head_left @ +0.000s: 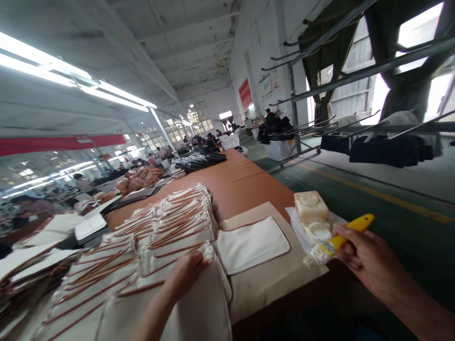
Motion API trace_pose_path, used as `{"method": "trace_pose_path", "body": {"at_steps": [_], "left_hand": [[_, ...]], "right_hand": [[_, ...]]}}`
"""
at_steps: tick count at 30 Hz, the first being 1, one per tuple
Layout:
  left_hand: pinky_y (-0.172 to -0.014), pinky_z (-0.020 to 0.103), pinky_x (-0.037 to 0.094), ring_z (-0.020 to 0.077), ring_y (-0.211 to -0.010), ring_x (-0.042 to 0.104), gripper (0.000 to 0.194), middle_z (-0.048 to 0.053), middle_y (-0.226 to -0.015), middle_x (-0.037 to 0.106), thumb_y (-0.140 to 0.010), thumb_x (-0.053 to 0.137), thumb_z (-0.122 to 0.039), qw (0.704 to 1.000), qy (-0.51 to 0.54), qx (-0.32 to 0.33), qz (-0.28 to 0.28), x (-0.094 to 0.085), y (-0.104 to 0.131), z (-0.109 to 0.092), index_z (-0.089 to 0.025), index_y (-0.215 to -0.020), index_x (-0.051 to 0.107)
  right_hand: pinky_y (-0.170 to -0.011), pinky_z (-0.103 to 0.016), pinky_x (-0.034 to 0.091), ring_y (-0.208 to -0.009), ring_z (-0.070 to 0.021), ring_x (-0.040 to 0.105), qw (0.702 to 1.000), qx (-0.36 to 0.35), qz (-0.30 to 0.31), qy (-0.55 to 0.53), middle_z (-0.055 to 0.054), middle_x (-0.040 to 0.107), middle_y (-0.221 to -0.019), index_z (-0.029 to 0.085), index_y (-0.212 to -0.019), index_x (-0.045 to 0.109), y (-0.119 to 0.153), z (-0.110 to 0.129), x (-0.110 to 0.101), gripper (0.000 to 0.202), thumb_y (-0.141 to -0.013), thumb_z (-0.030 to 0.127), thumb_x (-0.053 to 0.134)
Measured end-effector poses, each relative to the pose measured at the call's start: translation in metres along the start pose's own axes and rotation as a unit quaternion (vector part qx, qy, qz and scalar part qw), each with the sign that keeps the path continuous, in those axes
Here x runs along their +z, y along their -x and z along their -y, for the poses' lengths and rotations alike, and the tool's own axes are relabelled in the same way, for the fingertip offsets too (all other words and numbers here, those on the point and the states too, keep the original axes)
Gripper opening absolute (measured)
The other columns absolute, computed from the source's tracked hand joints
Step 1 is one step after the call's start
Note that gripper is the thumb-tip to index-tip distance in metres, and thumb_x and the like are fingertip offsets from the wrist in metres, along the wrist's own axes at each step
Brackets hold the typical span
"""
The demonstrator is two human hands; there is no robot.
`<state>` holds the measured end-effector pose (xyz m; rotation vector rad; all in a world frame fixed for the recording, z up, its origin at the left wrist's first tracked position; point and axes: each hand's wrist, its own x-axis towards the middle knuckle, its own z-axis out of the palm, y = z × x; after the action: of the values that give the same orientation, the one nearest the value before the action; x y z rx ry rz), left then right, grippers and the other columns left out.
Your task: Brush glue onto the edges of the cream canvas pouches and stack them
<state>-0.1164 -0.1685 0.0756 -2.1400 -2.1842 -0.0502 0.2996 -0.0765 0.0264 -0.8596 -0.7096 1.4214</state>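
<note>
My right hand (pixel 362 255) is closed around the yellow handle of a brush (pixel 351 232). The brush's bristles are caked with a whitish paste and point down and left, just below the mouth of a pale plastic container (pixel 311 207). Fingers curled, my left hand (pixel 190 267) grips the edge of a cream fabric piece (pixel 202 303) at the front of overlapping rows of similar brown-edged pieces (pixel 170 222). Between my hands, a single cream piece (pixel 254 244) lies flat on a sheet of brown cardboard (pixel 265 289).
A long brown-topped table (pixel 245 175) runs away from me, with dark stacked pieces (pixel 201 162) farther along. White and grey panels (pixel 90 227) lie at the left. To the right stands a metal rack (pixel 293 94) with dark cloth hanging low. Several people work in the background.
</note>
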Motion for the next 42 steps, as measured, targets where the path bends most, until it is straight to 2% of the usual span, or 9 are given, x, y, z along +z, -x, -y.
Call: {"method": "trace_pose_path", "body": {"at_steps": [5,11,14,17,21,26,34,38,42], "left_hand": [[-0.067,0.028,0.045,0.0210,-0.077,0.067,0.036,0.006,-0.083,0.069,-0.097,0.037,-0.038,0.997,-0.044,-0.043,-0.052,0.091,0.010,0.024,-0.022,-0.076,0.062],[-0.083,0.041,0.046,0.0296,-0.092,0.064,0.040,0.013,-0.098,0.069,-0.097,0.036,-0.046,0.986,-0.075,-0.041,-0.145,0.094,-0.014,0.029,-0.018,-0.104,0.064],[-0.093,0.045,0.042,0.0312,-0.102,0.059,0.042,0.013,-0.108,0.067,-0.095,0.043,-0.050,0.984,-0.055,0.021,-0.165,0.079,-0.061,-0.005,-0.017,-0.114,0.061],[-0.102,0.040,0.038,0.0264,-0.112,0.055,0.039,0.011,-0.119,0.064,-0.099,0.035,-0.042,0.993,-0.009,0.065,-0.103,0.080,-0.126,-0.062,-0.019,-0.122,0.057],[-0.102,0.041,0.040,0.0256,-0.117,0.054,0.039,0.012,-0.128,0.061,-0.100,0.036,-0.035,0.998,0.002,0.052,-0.041,0.118,-0.206,-0.125,-0.017,-0.131,0.051],[-0.096,0.050,0.046,0.0260,-0.109,0.060,0.035,0.010,-0.118,0.064,-0.095,0.051,-0.042,0.998,0.000,-0.023,0.066,0.161,-0.260,-0.146,-0.015,-0.115,0.061],[-0.090,0.045,0.051,0.0230,-0.102,0.062,0.035,0.008,-0.113,0.065,-0.091,0.058,-0.047,0.983,0.023,-0.012,0.183,0.155,-0.275,-0.135,-0.015,-0.105,0.064],[-0.086,0.043,0.052,0.0214,-0.096,0.063,0.031,0.007,-0.104,0.067,-0.091,0.058,-0.043,0.983,0.042,0.011,0.179,0.142,-0.264,-0.140,-0.015,-0.103,0.063],[-0.080,0.039,0.052,0.0192,-0.086,0.064,0.026,0.005,-0.096,0.067,-0.088,0.062,-0.035,0.983,0.090,0.036,0.153,0.112,-0.253,-0.147,-0.015,-0.104,0.061]], "right_hand": [[-0.033,-0.014,0.026,-0.035,-0.0020,0.030,0.997,0.034,-0.065,-0.007,0.008,0.038,-0.045,0.018,-0.062,0.053,0.000,0.006,-0.011,0.036,-0.065,0.038,0.082],[-0.035,-0.016,0.027,-0.037,-0.0037,0.028,0.995,0.036,-0.093,-0.013,0.008,0.035,-0.044,0.019,-0.065,0.056,-0.004,0.011,-0.026,0.031,-0.070,0.040,0.079],[-0.036,-0.016,0.027,-0.037,-0.0029,0.028,0.993,0.018,-0.113,-0.024,0.008,0.035,-0.043,0.018,-0.068,0.059,-0.010,0.010,-0.029,0.031,-0.069,0.042,0.079],[-0.037,-0.016,0.026,-0.037,-0.0030,0.028,0.991,0.005,-0.132,-0.033,0.008,0.034,-0.043,0.018,-0.069,0.060,-0.015,0.009,-0.027,0.031,-0.070,0.043,0.078],[-0.037,-0.017,0.025,-0.038,-0.0038,0.027,0.988,0.022,-0.146,-0.033,0.008,0.033,-0.044,0.019,-0.068,0.060,-0.019,0.008,-0.031,0.034,-0.068,0.048,0.078],[-0.037,-0.018,0.025,-0.040,-0.0049,0.026,0.983,0.025,-0.183,-0.021,0.007,0.033,-0.047,0.020,-0.070,0.060,-0.023,0.011,-0.053,0.037,-0.064,0.052,0.079],[-0.041,-0.021,0.025,-0.045,-0.0071,0.030,0.982,-0.089,-0.140,0.089,0.007,0.037,-0.052,0.020,-0.081,0.059,-0.042,0.003,-0.064,0.031,-0.082,0.050,0.066],[-0.054,-0.025,0.039,-0.058,-0.0135,0.049,0.913,-0.196,-0.036,0.355,0.002,0.054,-0.065,0.019,-0.086,0.062,-0.072,-0.004,-0.064,0.027,-0.090,0.045,0.053],[-0.072,-0.029,0.045,-0.072,-0.0189,0.060,0.854,-0.237,0.054,0.460,-0.003,0.065,-0.075,0.019,-0.081,0.065,-0.100,-0.016,-0.057,0.023,-0.089,0.038,0.053]]}}
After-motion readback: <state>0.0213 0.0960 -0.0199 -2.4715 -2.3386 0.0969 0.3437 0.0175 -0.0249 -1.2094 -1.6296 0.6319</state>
